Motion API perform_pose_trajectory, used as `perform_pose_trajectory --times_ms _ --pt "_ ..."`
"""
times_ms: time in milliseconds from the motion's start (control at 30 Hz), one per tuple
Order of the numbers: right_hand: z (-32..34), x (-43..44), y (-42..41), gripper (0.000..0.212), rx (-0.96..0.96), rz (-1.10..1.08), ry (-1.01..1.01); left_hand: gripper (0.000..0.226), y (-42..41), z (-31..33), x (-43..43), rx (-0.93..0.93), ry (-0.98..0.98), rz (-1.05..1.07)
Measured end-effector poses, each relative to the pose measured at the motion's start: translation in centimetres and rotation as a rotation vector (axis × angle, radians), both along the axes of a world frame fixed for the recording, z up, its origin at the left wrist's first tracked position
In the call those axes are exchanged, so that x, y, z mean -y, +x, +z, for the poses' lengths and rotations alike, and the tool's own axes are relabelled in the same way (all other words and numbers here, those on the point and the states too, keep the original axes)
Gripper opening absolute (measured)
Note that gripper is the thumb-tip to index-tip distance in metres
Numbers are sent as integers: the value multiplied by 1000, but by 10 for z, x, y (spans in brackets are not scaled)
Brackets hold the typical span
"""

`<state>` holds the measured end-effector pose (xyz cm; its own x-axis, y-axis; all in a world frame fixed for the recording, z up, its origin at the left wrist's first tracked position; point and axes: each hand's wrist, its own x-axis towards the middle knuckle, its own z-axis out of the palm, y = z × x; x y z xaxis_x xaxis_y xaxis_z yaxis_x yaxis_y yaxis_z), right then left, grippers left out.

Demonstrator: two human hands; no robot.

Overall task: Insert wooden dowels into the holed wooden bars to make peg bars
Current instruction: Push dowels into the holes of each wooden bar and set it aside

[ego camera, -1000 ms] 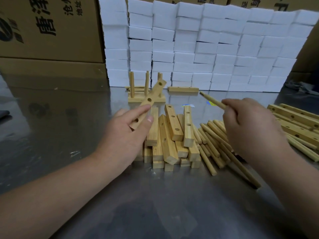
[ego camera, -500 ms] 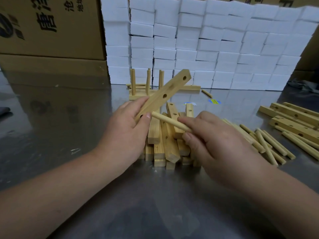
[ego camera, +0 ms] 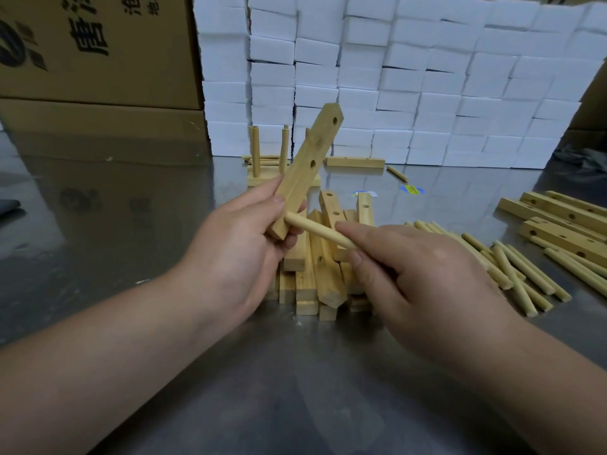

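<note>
Between hands (ego camera: 236,254) (ego camera: 423,277), dowel (ego camera: 315,228) touching bar (ego camera: 305,169)

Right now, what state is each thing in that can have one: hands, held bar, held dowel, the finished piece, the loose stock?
Left hand: gripping the held bar.
Held bar: lifted, tilted, visible holes empty.
Right hand: pinching the held dowel.
Held dowel: tip at the bar's lower end, not visibly seated.
Peg bar: flat, dowels upright.
Bar pile: unfilled.
Loose dowels: lying flat on the table.

Two hands (ego camera: 236,254); one finished peg bar (ego camera: 282,165).
</note>
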<state>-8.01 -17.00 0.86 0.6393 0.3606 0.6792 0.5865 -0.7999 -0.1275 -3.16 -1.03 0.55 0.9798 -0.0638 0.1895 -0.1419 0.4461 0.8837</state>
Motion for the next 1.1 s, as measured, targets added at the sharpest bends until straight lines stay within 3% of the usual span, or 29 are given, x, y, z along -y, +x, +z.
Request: perform_pose_trajectory --times_ms 133,200,367,533,900,1100 --pt "0 -1 -1 41 2 -18 -3 28 0 3 -2 -69 -158 -43" --pt "0 0 -2 41 -1 -13 1 22 0 4 -1 -50 -121 -10" --pt "2 2 -1 36 18 37 6 27 -11 4 -2 142 346 12" --pt "5 6 -1 36 11 64 -17 32 -16 5 -4 242 580 64" --pt "2 0 -8 27 27 110 -1 23 -13 -1 -7 345 604 114" --pt "1 -3 -11 25 -243 160 230 25 -16 2 -6 404 589 121"
